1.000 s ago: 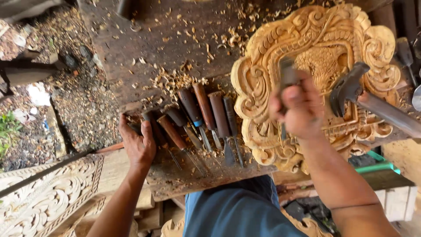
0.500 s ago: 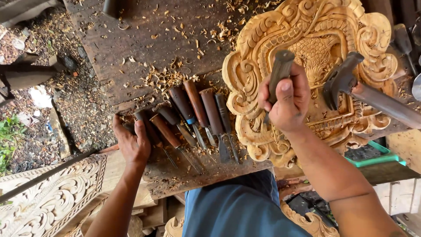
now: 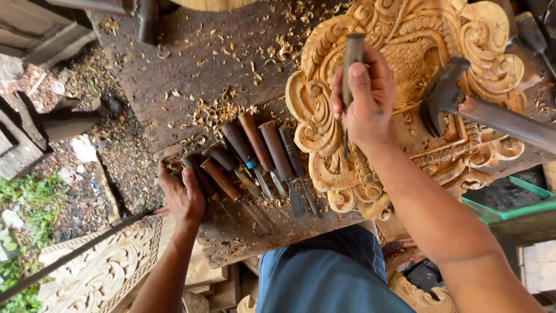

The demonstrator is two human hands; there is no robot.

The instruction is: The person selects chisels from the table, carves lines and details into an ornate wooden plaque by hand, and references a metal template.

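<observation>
The right hand (image 3: 365,101) is clamped around a chisel (image 3: 350,69), handle up and blade pointing down over the lower left scrolls of the carved panel (image 3: 405,116), which lies at the right side of the bench (image 3: 191,75). The left hand (image 3: 184,200) rests at the near left edge of the bench, fingers curled loosely on the leftmost handle in the row of chisels (image 3: 260,162); whether it actually grips that handle I cannot tell.

Risks, as I judge them: the blade in the right hand sits close to finished scrollwork, so a slip or a careless set-down could nick the carving. The row of chisels lies with blades toward the near edge, just above the person's lap; a nudge from the left hand could roll one off the bench or bring the fingers onto an edge. The hammer (image 3: 463,107) lies across the panel, head on the carved face, and dragging it could bruise the relief. Wood chips (image 3: 220,110) litter the bench and could make tools skid.

Containers: a green tray (image 3: 509,203) shows past the near right corner of the bench, below the panel; its inside looks dark and I cannot make out any contents. No other container is visible.
</observation>
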